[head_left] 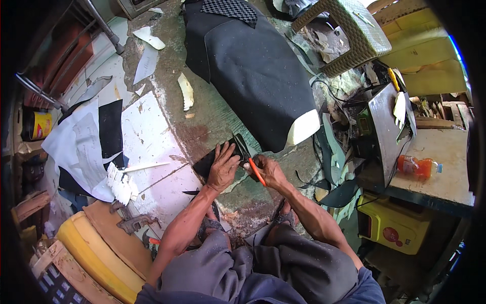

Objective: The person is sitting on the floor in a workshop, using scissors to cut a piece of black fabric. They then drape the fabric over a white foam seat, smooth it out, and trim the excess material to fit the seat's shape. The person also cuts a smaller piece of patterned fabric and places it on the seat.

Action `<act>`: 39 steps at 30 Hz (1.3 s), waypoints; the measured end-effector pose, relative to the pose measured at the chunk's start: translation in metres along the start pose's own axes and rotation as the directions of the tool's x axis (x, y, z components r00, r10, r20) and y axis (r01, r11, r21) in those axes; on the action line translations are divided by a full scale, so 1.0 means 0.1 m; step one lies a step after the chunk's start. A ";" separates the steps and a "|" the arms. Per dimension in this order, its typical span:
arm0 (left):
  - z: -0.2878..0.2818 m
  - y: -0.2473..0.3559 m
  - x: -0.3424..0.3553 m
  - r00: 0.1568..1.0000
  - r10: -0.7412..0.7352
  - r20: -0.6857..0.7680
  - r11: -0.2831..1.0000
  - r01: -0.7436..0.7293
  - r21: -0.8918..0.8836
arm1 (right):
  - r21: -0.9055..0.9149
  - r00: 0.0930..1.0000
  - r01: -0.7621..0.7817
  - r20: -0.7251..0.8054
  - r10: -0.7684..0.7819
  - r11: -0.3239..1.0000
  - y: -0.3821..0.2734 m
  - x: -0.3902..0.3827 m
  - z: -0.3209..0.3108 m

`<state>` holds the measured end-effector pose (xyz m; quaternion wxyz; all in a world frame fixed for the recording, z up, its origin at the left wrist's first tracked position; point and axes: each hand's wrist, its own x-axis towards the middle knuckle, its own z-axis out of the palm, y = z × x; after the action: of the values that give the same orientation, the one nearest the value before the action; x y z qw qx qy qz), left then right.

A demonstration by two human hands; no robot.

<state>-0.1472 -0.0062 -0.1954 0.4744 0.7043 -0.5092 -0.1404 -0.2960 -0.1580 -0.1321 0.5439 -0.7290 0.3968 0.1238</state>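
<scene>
My right hand [268, 171] is closed around orange-handled scissors [256, 171], whose dark blades point away from me. Beside it, my left hand [223, 168] holds a piece of black sheet material [204, 163] low over the floor, fingers on top and thumb side toward the blades. Part of that piece is hidden beneath the hand. Just beyond both hands lies a long black-covered motorcycle seat [258, 66], with pale foam [305, 127] bare at its near right end. A checkered black patch [230, 11] covers its far end.
Foam scraps [186, 92] and black and grey offcuts [83, 144] litter the floor. A woven-pattern stool [354, 33] stands far right. At right are a metal box [387, 129], an orange drink bottle [417, 166] and a yellow container [392, 223]. Yellow foam [96, 253] lies near left.
</scene>
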 end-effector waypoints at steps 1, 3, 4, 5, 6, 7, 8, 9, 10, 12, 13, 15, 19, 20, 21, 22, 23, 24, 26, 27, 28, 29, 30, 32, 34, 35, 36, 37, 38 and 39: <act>-0.02 0.00 0.01 1.000 -0.026 -0.004 1.000 0.026 -0.012 | -0.033 1.000 -0.008 0.000 0.008 0.999 -0.01 -0.01 -0.01; -0.06 0.02 0.01 0.997 -0.076 -0.006 0.996 0.076 -0.035 | -0.174 0.998 0.034 -0.041 -0.042 0.984 0.03 -0.18 -0.12; -0.08 0.07 0.01 0.987 -0.154 -0.053 0.982 0.147 -0.116 | -0.240 0.996 0.046 -0.069 -0.065 0.970 0.11 -0.32 -0.20; -0.12 0.16 0.04 0.969 -0.228 -0.094 0.957 0.206 -0.203 | -0.305 0.987 0.066 -0.117 -0.106 0.950 0.26 -0.48 -0.30; -0.17 0.25 0.06 0.943 -0.307 -0.127 0.921 0.261 -0.289 | -0.368 0.976 0.081 -0.158 -0.149 0.926 0.46 -0.64 -0.40; -0.28 0.34 0.08 0.905 -0.393 -0.163 0.859 0.297 -0.417 | -0.419 0.968 0.072 -0.189 -0.165 0.905 0.51 -0.81 -0.54; -0.31 0.49 0.15 0.865 -0.473 -0.168 0.769 0.312 -0.558 | -0.555 0.957 -0.006 -0.244 -0.156 0.832 0.92 -0.97 -0.74; -0.44 0.55 0.17 0.807 -0.562 -0.183 0.679 0.324 -0.659 | -0.553 0.961 -0.001 -0.232 -0.153 0.833 0.92 -1.09 -0.86; -0.46 0.64 0.24 0.784 -0.598 -0.167 0.621 0.322 -0.714 | -0.694 0.981 -0.128 -0.194 -0.012 0.709 1.05 -1.24 -1.10; -0.63 0.63 0.27 0.736 -0.640 -0.221 0.538 0.223 -0.813 | -0.560 0.977 -0.182 -0.193 0.087 0.808 1.05 -1.07 -1.20; -0.68 0.68 0.35 0.728 -0.670 -0.143 0.395 0.187 -0.900 | -0.252 0.963 -0.148 -0.258 0.081 0.956 0.91 -0.93 -1.25; -0.81 0.89 0.50 0.714 -0.699 0.047 0.055 0.119 -0.991 | 0.445 0.939 -0.012 -0.302 0.162 0.895 0.68 -0.64 -1.27; -1.00 0.95 0.57 0.717 -0.673 0.179 -0.180 0.075 -0.981 | 0.861 0.949 0.222 -0.298 0.099 0.457 0.31 -0.01 -0.98; -1.04 0.91 0.55 0.728 -0.659 0.192 -0.205 0.072 -0.976 | 0.883 0.944 0.253 -0.314 0.098 0.396 0.24 0.01 -0.88; -1.06 0.88 0.53 0.750 -0.630 0.204 -0.232 0.068 -0.970 | 0.900 0.939 0.281 -0.330 0.100 0.334 0.18 -0.02 -0.77; -1.10 0.95 0.52 0.742 -0.644 0.189 -0.221 0.056 -0.974 | 0.912 0.931 0.312 -0.349 0.105 0.267 0.10 -0.05 -0.66; -1.14 1.02 0.53 0.738 -0.654 0.168 -0.214 0.033 -0.976 | 0.926 0.959 0.250 -0.277 0.060 0.282 0.00 -0.12 -0.57; -1.19 1.02 0.55 0.759 -0.632 0.160 -0.223 0.020 -0.975 | 0.947 0.977 0.197 -0.210 0.024 0.255 -0.07 -0.13 -0.45; -1.25 1.05 0.51 0.789 -0.591 0.170 -0.262 0.011 -0.965 | 0.954 0.999 0.041 -0.044 0.006 0.297 -0.18 -0.20 -0.14; -1.26 1.06 0.50 0.797 -0.581 0.165 -0.269 0.003 -0.963 | 0.931 0.999 -0.050 0.046 0.020 0.361 -0.19 -0.23 -0.02; -1.26 1.10 0.51 0.807 -0.567 0.164 -0.283 -0.004 -0.959 | 0.851 0.997 -0.043 0.073 -0.036 0.523 -0.16 -0.28 0.05; -1.29 1.13 0.51 0.815 -0.558 0.155 -0.284 -0.012 -0.959 | 0.650 0.972 -0.086 0.221 -0.080 0.755 -0.31 -0.33 0.02; -1.31 1.17 0.50 0.802 -0.585 0.122 -0.223 -0.015 -0.975 | 0.389 0.926 -0.078 0.368 -0.078 0.918 -0.44 -0.40 -0.05; -1.32 1.28 0.51 0.780 -0.624 0.050 -0.104 -0.019 -0.994 | 0.173 0.889 0.051 0.440 -0.123 0.984 -0.58 -0.52 -0.04; -1.28 1.37 0.38 0.862 -0.502 -0.071 0.137 -0.002 -0.991 | 0.620 0.828 -0.179 0.514 -0.223 0.764 -0.71 -0.64 -0.10; -1.25 1.40 0.30 0.893 -0.434 -0.120 0.255 -0.006 -0.967 | 0.765 0.798 -0.309 0.532 -0.283 0.565 -0.77 -0.71 -0.14; -1.25 1.41 0.26 0.967 -0.231 -0.112 0.494 0.018 -0.869 | 0.820 0.802 -0.341 0.508 -0.313 0.459 -0.86 -0.75 -0.18; -1.25 1.48 0.22 0.989 -0.142 0.032 0.562 0.108 -0.820 | 0.847 0.848 -0.293 0.445 -0.288 0.444 -0.85 -0.75 -0.19; -1.27 1.52 0.25 0.992 0.017 0.128 0.733 0.074 -0.676 | 0.869 0.888 -0.244 0.378 -0.261 0.430 -0.82 -0.75 -0.19; -1.28 1.55 0.28 0.956 0.152 0.251 0.862 -0.004 -0.506 | 0.888 0.923 -0.192 0.308 -0.232 0.418 -0.80 -0.75 -0.21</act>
<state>-0.1383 0.0321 0.0036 0.5684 0.5083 -0.5460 -0.3470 -0.2936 -0.1356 -0.0230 0.9180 -0.2839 0.2760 0.0237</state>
